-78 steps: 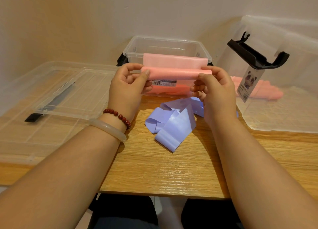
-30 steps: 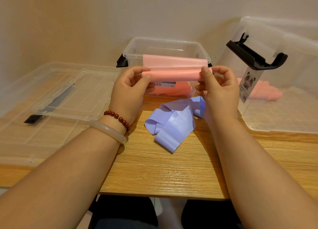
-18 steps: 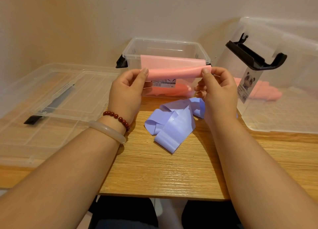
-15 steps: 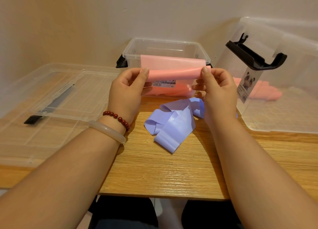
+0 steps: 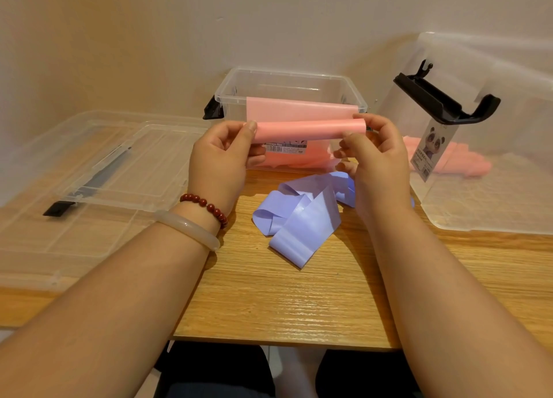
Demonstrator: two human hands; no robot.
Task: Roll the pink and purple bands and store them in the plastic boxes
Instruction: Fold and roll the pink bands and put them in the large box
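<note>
Head view, reported near to far. On the wooden table (image 5: pixel 269 302), at 6 o'clock of the hands, the purple band (image 5: pixel 299 218) is found lying loose in unrolled folds. It is judged to be set aside so that both hands are free for the pink one.

Above it, the left hand (image 5: pixel 221 158) and right hand (image 5: pixel 377 161) are held clear of the table. The pink band (image 5: pixel 311 128) is held between them as a partly formed roll. Its left end is pinched between thumb and curled fingers, and its right end is gripped likewise. This end-to-end grip is judged to keep the edges aligned while the roll is turned.

The unrolled tail is seen rising toward 12 o'clock and lying over the near rim of the small plastic box (image 5: pixel 287 77). The rim is judged to carry the slack and keep it flat. Pink material is seen low through the box wall, but whether it is the same band cannot be told.

At 3 o'clock, pink rolls (image 5: pixel 460 161) are seen inside a large plastic box (image 5: pixel 493 206), so part of the storing is judged done. At 9 o'clock, clear lids (image 5: pixel 98 170) are laid flat, leaving the boxes open for loading.
</note>
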